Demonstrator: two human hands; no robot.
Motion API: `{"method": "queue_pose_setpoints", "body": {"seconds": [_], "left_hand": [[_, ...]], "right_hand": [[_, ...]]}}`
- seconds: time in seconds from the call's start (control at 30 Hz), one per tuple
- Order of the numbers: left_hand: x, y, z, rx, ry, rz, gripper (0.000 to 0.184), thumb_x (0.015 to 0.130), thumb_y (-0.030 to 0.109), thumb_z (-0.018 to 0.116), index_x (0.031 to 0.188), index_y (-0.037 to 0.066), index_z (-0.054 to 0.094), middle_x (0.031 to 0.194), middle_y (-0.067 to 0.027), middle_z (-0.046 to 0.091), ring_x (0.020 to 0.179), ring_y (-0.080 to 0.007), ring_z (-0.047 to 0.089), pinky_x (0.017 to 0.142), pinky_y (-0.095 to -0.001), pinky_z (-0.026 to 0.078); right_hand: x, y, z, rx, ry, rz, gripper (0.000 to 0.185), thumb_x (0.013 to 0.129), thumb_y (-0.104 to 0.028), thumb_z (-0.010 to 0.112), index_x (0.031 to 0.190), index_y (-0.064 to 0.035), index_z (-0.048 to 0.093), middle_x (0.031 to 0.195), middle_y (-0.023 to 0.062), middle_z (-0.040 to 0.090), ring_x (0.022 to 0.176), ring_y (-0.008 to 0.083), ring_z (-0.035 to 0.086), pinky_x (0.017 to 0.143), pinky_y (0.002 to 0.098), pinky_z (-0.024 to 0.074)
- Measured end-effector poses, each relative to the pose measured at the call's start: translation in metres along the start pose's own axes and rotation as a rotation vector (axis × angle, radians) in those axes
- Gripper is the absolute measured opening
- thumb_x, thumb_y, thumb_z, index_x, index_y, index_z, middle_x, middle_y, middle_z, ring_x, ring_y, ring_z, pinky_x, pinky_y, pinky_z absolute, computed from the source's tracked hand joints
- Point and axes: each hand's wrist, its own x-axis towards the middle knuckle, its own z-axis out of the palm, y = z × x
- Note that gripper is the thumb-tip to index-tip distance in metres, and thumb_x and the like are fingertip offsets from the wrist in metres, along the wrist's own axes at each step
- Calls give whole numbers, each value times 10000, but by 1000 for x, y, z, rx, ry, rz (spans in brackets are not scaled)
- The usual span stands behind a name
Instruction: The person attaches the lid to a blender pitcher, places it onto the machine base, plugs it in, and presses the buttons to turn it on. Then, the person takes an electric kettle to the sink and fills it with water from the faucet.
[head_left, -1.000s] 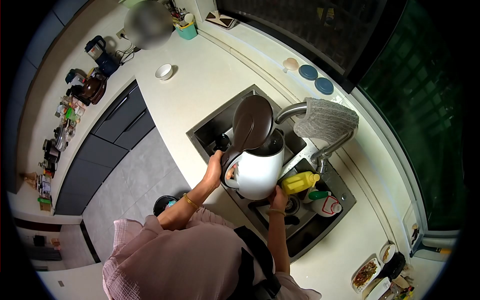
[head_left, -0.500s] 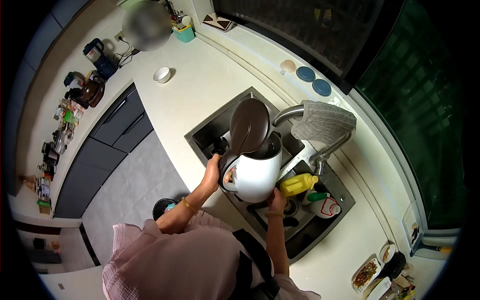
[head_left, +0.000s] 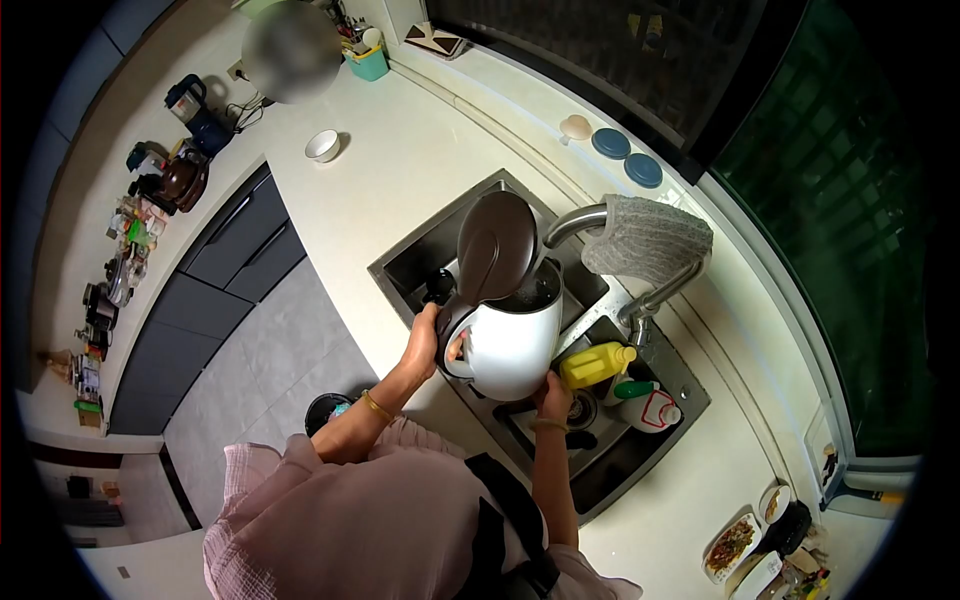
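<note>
A white electric kettle is held tilted over the sink, its dark brown lid swung up. Its mouth faces the faucet, and the dark interior shows in part. My left hand is closed around the kettle's handle, with fingertips visible through the handle gap. Down by the base, my right hand grips the lower side of the kettle; some of its fingers are hidden underneath. A grey ribbed cloth is draped over the faucet.
The double sink holds a yellow bottle and a white bottle on the right. A white bowl stands on the counter beyond. Blue round lids lie on the sill. A plate of food sits at lower right.
The kettle and its raised lid have shifted very slightly upward in view. Both hands keep their hold on it.
</note>
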Motion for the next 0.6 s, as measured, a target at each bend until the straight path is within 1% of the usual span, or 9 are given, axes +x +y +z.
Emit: {"method": "queue_pose_setpoints", "body": {"seconds": [0.23, 0.3, 0.4, 0.6], "left_hand": [[0, -1, 0, -44, 6, -23, 508, 852, 320, 165, 651, -24, 480, 414, -104, 420, 319, -188, 379, 454, -284, 415], [0, -1, -1, -44, -2, -23, 507, 851, 321, 168, 654, -26, 481, 413, -102, 420, 320, -186, 380, 451, -284, 414], [0, -1, -1, -46, 3, -29, 505, 849, 324, 174, 660, -27, 484, 418, -98, 423, 323, -183, 382, 450, -289, 413], [-1, -1, -2, -38, -11, -36, 502, 843, 335, 184, 674, -25, 492, 446, -96, 442, 328, -179, 385, 459, -308, 420]], "right_hand": [[-4, -4, 2, 10, 23, 17, 166, 834, -167, 474, 825, -15, 539, 710, 40, 540, 605, 142, 515, 542, 286, 430], [-4, -6, 0, -40, -39, 9, 159, 835, -165, 473, 811, -19, 531, 689, 28, 520, 588, 132, 488, 530, 284, 411], [-9, -10, 0, -52, -62, 18, 153, 834, -161, 474, 808, -20, 527, 687, 26, 516, 590, 132, 483, 530, 285, 407], [-7, -8, 6, 20, -5, 4, 148, 831, -159, 480, 807, -21, 528, 685, 28, 518, 573, 126, 483, 515, 273, 403]]}}
